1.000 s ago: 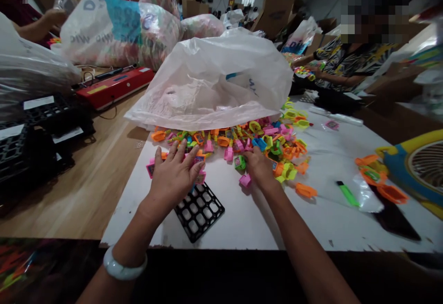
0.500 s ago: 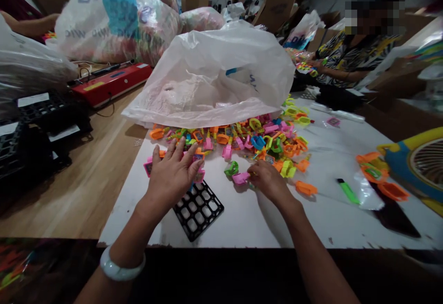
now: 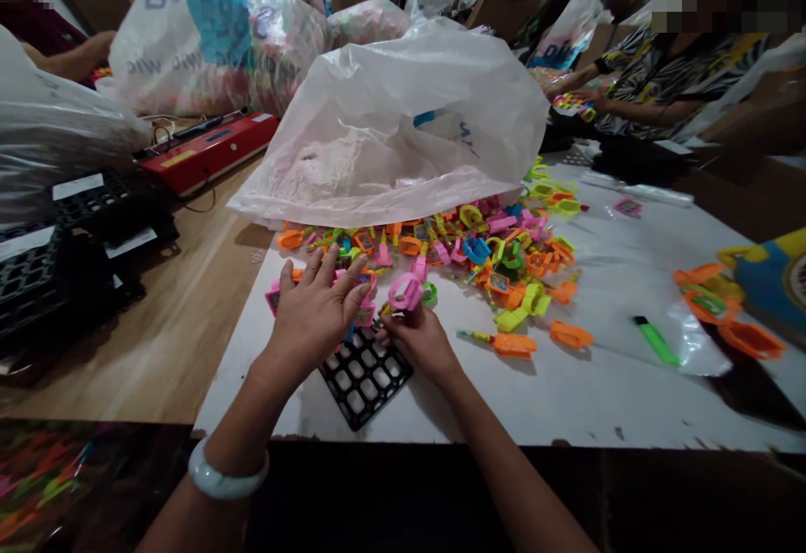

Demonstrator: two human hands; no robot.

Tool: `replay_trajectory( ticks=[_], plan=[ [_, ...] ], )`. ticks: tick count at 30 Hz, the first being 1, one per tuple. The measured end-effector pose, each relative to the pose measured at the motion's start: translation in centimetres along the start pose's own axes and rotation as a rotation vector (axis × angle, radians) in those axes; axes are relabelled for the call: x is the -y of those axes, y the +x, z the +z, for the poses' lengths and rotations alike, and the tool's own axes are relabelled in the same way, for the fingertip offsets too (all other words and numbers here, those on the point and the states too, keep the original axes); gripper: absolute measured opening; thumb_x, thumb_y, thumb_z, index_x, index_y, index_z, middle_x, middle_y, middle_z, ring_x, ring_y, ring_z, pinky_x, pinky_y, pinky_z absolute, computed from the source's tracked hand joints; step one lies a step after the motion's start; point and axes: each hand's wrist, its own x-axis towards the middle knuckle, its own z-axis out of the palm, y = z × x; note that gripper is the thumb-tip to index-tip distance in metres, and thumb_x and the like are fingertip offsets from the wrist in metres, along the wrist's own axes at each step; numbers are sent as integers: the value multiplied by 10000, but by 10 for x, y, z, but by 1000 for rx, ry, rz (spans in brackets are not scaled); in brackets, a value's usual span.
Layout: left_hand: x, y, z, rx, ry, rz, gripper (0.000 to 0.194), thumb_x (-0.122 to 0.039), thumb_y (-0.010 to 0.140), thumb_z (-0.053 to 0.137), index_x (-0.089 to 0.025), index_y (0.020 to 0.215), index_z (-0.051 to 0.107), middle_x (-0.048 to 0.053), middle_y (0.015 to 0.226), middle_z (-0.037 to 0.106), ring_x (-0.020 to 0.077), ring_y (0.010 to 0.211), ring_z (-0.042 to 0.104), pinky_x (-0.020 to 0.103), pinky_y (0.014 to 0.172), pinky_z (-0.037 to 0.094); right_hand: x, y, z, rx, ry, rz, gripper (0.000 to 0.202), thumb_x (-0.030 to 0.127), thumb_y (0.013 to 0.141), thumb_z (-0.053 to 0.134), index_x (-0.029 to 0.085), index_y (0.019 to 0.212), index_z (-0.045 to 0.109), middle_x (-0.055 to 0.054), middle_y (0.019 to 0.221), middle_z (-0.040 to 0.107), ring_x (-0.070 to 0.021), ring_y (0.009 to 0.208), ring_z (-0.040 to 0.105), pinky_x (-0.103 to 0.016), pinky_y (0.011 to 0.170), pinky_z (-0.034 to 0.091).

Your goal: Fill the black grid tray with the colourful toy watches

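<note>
My left hand (image 3: 318, 310) lies palm down with its fingers spread over several colourful plastic pieces at the far part of a black grid tray (image 3: 365, 381). In my right hand (image 3: 421, 339), fingers closed, is a pink plastic toy (image 3: 406, 291), held above the tray's right side. Beyond both hands spreads a pile of small toys (image 3: 478, 251) in orange, yellow, green, pink and blue. An orange toy (image 3: 515, 346) with a yellow stem rests to the right of my right hand.
A big translucent bag (image 3: 403, 133) stands behind the pile. Black trays (image 3: 38, 268) and a red device (image 3: 207, 150) are at left. A green cutter (image 3: 656, 341) and a yellow-blue fan (image 3: 774, 276) are at right. Other people work at both sides.
My right hand has moved left to the tray and lifted the pink toy off the table. My left hand stays on the pieces. The view has turned slightly left.
</note>
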Motion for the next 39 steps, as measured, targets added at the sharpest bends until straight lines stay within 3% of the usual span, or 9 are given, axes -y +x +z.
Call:
replay_trajectory(
  ticks=[4, 10, 14, 25, 28, 30, 33, 35, 39],
  plan=[
    [0, 0, 0, 1, -7, -17, 507, -499, 1034, 283, -344, 1504, 389, 117, 1598, 358, 305, 1500, 297, 652, 1152, 255, -9, 18, 13, -105, -144, -82, 361, 441, 754, 686, 230, 992, 516, 7, 855, 662, -117, 493, 558, -262, 443, 468],
    [-1, 0, 2, -17, -24, -28, 496, -476, 1032, 306, -335, 1494, 419, 99, 1598, 359, 313, 1497, 303, 648, 1160, 248, -21, 12, 15, -167, -467, -341, 109, 291, 824, 574, 222, 904, 546, 18, 761, 625, -127, 572, 525, -255, 551, 454],
    [-1, 1, 1, -6, -11, -29, 509, -457, 1035, 300, -278, 1492, 434, 128, 1597, 348, 316, 1498, 300, 660, 1160, 243, -23, 10, 25, -203, -659, -446, 185, 287, 874, 522, 208, 1034, 571, -50, 927, 653, -197, 798, 613, -312, 710, 503],
    [-14, 6, -1, -4, 54, 27, 579, -496, 1024, 310, -223, 1531, 362, 150, 1621, 272, 391, 1510, 226, 757, 1138, 143, -25, 13, 32, -205, -869, -440, 217, 215, 936, 463, 204, 1113, 588, -59, 961, 644, -202, 835, 602, -314, 723, 507],
    [-14, 12, 2, -1, 36, 51, 563, -484, 1028, 293, -225, 1517, 396, 144, 1607, 317, 379, 1495, 278, 724, 1145, 197, -11, -2, 14, -184, -874, -493, 178, 168, 936, 460, 217, 1031, 603, -41, 930, 637, -187, 853, 614, -298, 744, 510],
    [-10, 15, 5, -11, 28, 36, 565, -479, 1030, 274, -207, 1501, 427, 143, 1600, 338, 373, 1494, 285, 706, 1148, 219, -1, -22, -10, -287, -1016, -480, 185, 179, 950, 473, 221, 1056, 619, -65, 985, 625, -192, 871, 622, -292, 718, 499],
    [-4, 17, 8, -25, 23, 27, 574, -483, 1029, 257, -194, 1487, 451, 141, 1592, 361, 369, 1496, 282, 693, 1153, 226, 6, -54, -54, -510, -1365, -291, 214, 295, 947, 550, 235, 1137, 630, -78, 959, 575, -186, 724, 593, -287, 573, 439],
    [-4, 19, 8, -27, 23, 25, 572, -482, 1029, 257, -199, 1487, 450, 143, 1588, 369, 371, 1496, 281, 696, 1146, 235, 4, -72, -72, -572, -1507, -190, 180, 363, 936, 584, 227, 1038, 642, -59, 890, 545, -188, 683, 580, -291, 555, 422],
    [-2, 17, 0, 17, 24, 4, 581, -478, 1036, 250, -176, 1507, 407, 147, 1601, 342, 349, 1500, 283, 687, 1158, 225, -7, -98, -69, -425, -1481, -225, 178, 368, 951, 568, 224, 846, 566, -47, 868, 559, -184, 675, 588, -304, 586, 445]
  ],
)
